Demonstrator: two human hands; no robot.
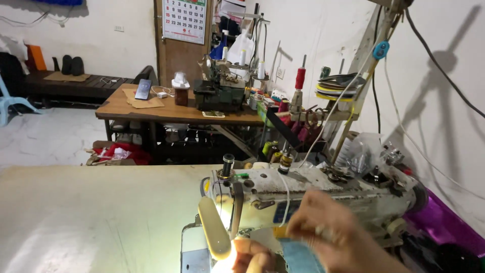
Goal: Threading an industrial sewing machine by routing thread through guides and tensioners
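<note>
Right hand (328, 230), blurred, raised before the white sewing machine (323, 189) near the bench's front right corner, fingers pinched on a small yellow piece (281, 232) above a blue cloth (299, 257). Left hand (252, 256) low at the front edge, just beside the glowing lamp (214, 233); only curled fingertips visible, grip impossible to tell.

Glaring machine lamp (214, 235); motion-blurred right hand (333, 237); hard wall shadows
</note>
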